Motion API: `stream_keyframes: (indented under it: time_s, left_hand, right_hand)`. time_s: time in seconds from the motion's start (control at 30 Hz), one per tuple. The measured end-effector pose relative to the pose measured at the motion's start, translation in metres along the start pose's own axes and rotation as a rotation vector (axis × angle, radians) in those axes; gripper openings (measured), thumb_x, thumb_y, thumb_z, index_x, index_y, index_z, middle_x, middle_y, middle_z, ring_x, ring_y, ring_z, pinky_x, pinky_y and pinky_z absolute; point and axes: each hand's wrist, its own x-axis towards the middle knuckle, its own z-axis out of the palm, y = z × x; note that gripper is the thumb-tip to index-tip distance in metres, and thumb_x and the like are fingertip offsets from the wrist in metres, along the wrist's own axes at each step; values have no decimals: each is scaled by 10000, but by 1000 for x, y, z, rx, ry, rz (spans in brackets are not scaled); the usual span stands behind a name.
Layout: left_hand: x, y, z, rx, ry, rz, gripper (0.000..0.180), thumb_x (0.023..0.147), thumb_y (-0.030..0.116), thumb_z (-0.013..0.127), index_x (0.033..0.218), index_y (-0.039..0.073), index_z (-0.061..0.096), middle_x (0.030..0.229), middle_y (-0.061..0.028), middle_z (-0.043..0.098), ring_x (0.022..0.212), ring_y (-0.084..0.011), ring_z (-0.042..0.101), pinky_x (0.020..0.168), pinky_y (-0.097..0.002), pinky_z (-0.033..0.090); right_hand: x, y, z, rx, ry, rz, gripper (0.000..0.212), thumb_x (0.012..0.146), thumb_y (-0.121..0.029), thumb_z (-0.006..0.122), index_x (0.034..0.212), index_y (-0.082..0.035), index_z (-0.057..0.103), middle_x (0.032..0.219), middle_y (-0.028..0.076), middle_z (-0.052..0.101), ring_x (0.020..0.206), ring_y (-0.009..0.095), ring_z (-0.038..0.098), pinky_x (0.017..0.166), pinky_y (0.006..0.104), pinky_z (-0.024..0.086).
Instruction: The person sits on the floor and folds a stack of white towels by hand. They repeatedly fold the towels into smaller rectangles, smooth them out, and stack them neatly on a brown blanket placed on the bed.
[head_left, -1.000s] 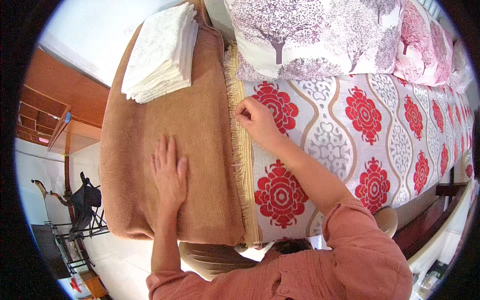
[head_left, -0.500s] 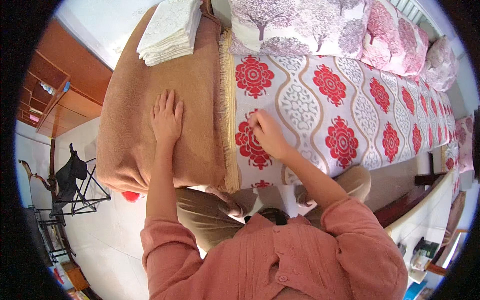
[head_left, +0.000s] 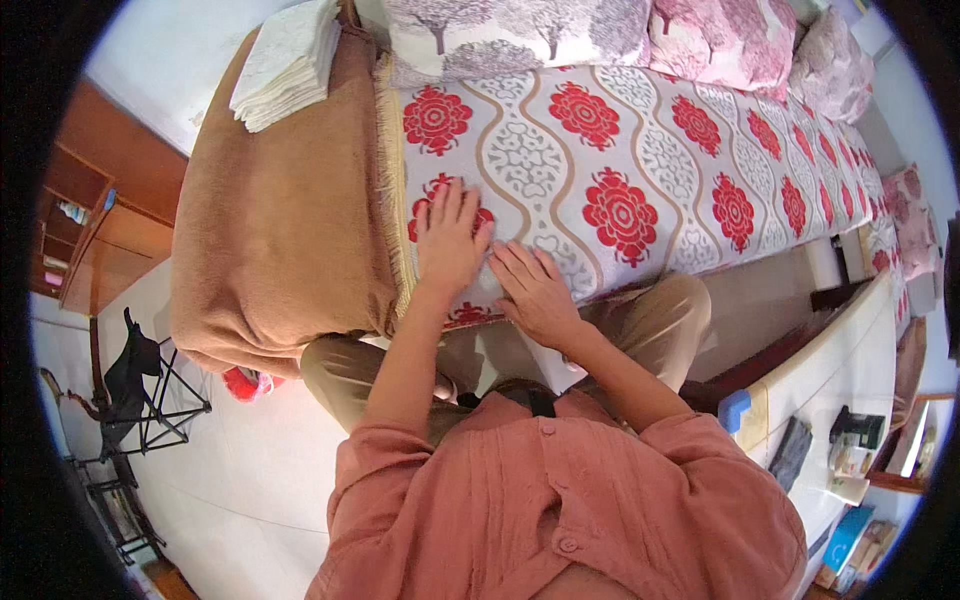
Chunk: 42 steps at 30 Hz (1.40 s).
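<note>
A white fabric cover [head_left: 525, 150] with red medallions and grey scrollwork lies over the long sofa seat in front of me. On its left part, near the fringe, my left hand [head_left: 450, 240] rests palm down with the fingers stretched out. Just right of it, by the front edge, my right hand [head_left: 538, 297] lies flat with its fingers spread. Neither hand holds anything. A brown cloth [head_left: 285, 190] drapes the sofa's left arm and meets the cover's cream fringe [head_left: 392, 180]. At the far end of that arm sits a stack of folded white cloths [head_left: 290, 65].
Tree-print cushions [head_left: 520, 35] line the back of the sofa. A black folding stand [head_left: 140, 385] is on the floor at left, near a wooden cabinet [head_left: 120, 230]. A pale table [head_left: 830, 370] with small items stands at right. Something red [head_left: 243, 384] lies beneath the sofa arm.
My left hand has moved right, from the brown cloth onto the patterned cover. My right hand has gone from loosely curled to flat on the cover. The view has shifted to the right.
</note>
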Motion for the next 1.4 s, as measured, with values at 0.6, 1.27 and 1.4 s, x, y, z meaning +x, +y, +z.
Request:
stream_keyframes:
  time_s: [0.6,1.27,1.4]
  left_hand:
    - [-53,-28,-34,24,-30,-68,631,1004,444,532,1495,55,455,1554,-178,443,1450,-350,393,1190,-530,284]
    - [-117,-248,-162,179,133,-752,530,1012,366,557,1408,15,540,1468,-195,529,1317,-371,527,1100,-469,416]
    - [-56,-253,-167,23,313,-540,466,984,305,612,1327,-10,592,1362,-211,591,1246,-372,574,1054,-425,460]
  right_hand:
    - [-39,38,-10,-115,-38,186,732,921,-337,676,1519,-26,392,1620,145,336,1504,303,292,1219,496,216]
    - [21,25,-28,135,175,86,297,957,-188,622,1196,-14,645,1241,171,634,1120,382,601,972,471,460]
    - [114,10,-17,505,141,249,174,973,-185,616,1066,-55,685,993,138,667,899,354,652,771,435,506]
